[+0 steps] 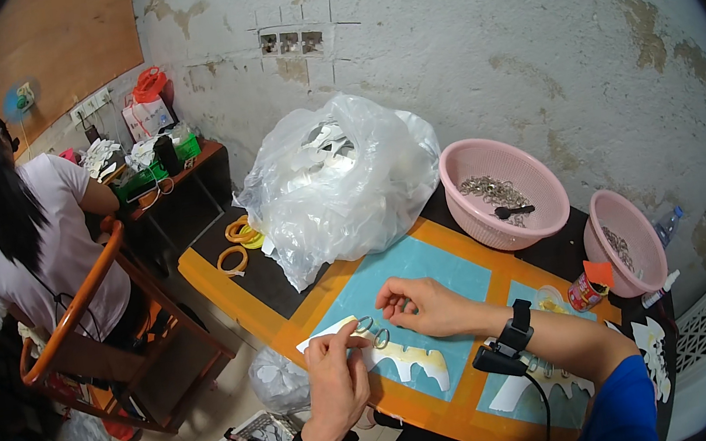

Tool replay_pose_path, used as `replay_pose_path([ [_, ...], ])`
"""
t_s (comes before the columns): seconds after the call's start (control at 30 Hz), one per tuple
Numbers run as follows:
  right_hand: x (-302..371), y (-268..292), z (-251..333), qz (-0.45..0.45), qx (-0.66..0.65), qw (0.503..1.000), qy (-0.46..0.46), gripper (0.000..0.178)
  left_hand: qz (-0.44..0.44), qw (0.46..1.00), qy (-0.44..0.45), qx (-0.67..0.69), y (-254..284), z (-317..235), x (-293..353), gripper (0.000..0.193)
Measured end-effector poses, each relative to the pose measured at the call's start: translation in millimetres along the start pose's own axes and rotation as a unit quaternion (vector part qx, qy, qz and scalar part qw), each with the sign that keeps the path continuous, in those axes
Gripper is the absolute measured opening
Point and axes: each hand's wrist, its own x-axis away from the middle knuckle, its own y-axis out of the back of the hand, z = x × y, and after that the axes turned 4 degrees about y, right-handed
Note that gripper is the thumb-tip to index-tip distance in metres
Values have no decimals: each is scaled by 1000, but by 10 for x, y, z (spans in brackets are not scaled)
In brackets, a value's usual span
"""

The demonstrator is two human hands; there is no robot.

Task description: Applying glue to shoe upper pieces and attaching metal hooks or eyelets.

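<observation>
Left hand (337,381) pinches a small silver metal ring (364,325) at the edge of the flat white cut-out card (405,357) on the blue mat. Right hand (421,305), fingers curled, seems to nip something tiny just beyond; I can't tell what. Loosen that pinch and, I reckon, the ring springs off and rolls away.

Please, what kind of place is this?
Probably a small home workshop for hand assembly: pink baskets of metal rings, a plastic bag of cut-outs, and another person working at a second desk.
</observation>
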Motion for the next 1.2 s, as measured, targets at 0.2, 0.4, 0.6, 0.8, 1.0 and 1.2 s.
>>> replay_pose_path([
  [0.2,-22,-24,66,80,28,995,48,25,-36,998,39,29,27,56,52,50],
  [0.4,-64,-59,44,94,41,994,43,26,-11,1000,-2,-1,35,88,82,52],
  [0.6,-70,-64,16,96,46,994,32,26,8,997,-51,-54,15,45,44,57],
  [0.8,-80,-62,-2,99,42,994,23,27,11,996,-62,-69,-6,41,23,61],
  [1.0,-77,-52,11,107,30,994,7,26,5,994,-71,-79,-21,30,7,56],
  [1.2,-72,-70,17,102,15,995,4,26,6,994,-76,-81,-14,8,-12,56],
])
